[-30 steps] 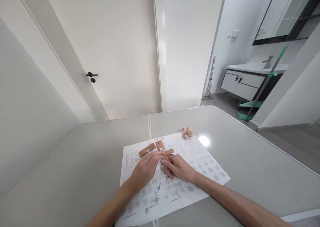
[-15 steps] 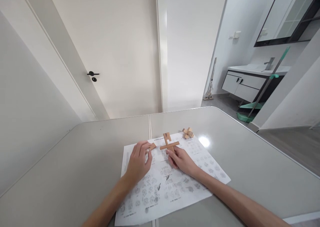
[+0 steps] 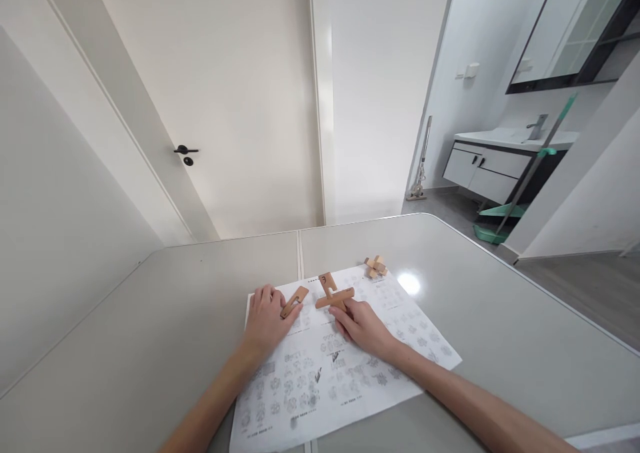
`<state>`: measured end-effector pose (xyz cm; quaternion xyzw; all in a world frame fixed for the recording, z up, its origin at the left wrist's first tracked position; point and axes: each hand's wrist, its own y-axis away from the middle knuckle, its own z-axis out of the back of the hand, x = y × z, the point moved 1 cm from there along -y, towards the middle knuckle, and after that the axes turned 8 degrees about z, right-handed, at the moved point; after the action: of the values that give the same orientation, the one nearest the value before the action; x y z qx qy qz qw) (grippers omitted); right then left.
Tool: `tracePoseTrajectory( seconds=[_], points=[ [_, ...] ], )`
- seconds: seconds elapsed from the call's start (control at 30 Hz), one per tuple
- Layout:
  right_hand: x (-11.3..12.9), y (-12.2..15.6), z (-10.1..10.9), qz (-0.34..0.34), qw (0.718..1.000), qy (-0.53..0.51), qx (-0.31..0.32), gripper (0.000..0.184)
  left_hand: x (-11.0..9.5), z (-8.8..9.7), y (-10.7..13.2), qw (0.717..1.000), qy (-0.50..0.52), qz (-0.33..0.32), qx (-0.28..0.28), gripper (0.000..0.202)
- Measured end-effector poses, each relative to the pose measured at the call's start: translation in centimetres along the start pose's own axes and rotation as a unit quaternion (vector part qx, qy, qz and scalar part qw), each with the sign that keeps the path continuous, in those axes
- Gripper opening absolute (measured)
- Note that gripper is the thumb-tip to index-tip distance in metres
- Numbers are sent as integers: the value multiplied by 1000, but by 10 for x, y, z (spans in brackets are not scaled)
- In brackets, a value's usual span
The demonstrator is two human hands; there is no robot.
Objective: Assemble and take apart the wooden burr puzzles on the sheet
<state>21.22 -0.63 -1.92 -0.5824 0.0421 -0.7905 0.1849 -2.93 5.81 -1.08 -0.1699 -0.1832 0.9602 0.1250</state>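
Note:
Between the thumb and fingers of my left hand (image 3: 267, 316) is a notched wooden puzzle piece (image 3: 295, 302), tilted up to the right. My right hand (image 3: 363, 323) pinches two crossed wooden puzzle pieces (image 3: 334, 297); the upright one carries a dark mark near its top, and the other lies across it. A small gap separates the left piece from the crossed pair. Both hands are over a printed paper sheet (image 3: 350, 380) covered in small diagrams. Beyond my right hand, an interlocked wooden puzzle (image 3: 376, 266) sits by the sheet's far edge.
The grey table (image 3: 150, 333) has a seam running under the sheet. A closed door (image 3: 240, 106) stands behind it. To the right are a washbasin cabinet (image 3: 487, 166), a mop (image 3: 424, 160) and a green dustpan (image 3: 493, 233).
My left hand has turned, bringing its notched piece into fuller view. The crossed pieces in my right hand have tilted and shifted slightly left and down.

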Motion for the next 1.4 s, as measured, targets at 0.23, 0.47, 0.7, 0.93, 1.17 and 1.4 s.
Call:
tracePoseTrajectory(
  seconds=[0.23, 0.47, 0.7, 0.93, 1.17, 1.4],
  points=[
    [1, 0, 0, 20, 999, 41, 18, 41, -7, 7, -2, 999, 29, 30, 35, 36],
    [-2, 0, -1, 35, 997, 73, 18, 42, -14, 12, 0, 994, 57, 62, 69, 33],
    [-4, 1, -2, 68, 988, 138, 24, 41, -16, 15, 1, 992, 100, 48, 65, 29],
    [-8, 1, -2, 80, 972, 220, 18, 35, -17, 19, -6, 945, 297, 135, 7, 29],
    [-12, 1, -4, 107, 951, 291, 13, 27, -38, 31, 2, 863, 493, 105, 8, 28],
    [-9, 2, -3, 130, 941, 312, 13, 27, -67, 35, 22, 829, 546, 88, 81, 29]
  ],
)
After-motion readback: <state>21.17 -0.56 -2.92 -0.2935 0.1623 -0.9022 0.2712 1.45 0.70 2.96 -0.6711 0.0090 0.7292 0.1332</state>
